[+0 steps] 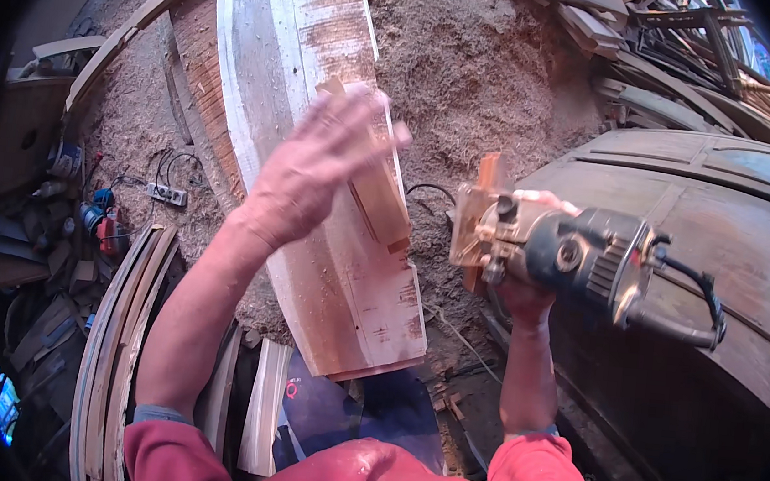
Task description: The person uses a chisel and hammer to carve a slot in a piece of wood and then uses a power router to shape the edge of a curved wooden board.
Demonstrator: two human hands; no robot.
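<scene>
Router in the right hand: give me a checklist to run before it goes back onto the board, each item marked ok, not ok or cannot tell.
1. Grip on the router: right hand holds it from below, clear of the wood. Ok.
2. Left hand out of the tool's path: it is spread open over the board, blurred. Not ok.
3. Small wood block fixed on the board: partly hidden by the hand. Cannot tell.
4. Power cord free: it loops behind the tool, nothing visibly snagging it. Ok.
5. Board firmly supported: its underside is hidden. Cannot tell.
6. Bit stopped: not visible. Cannot tell.
</scene>
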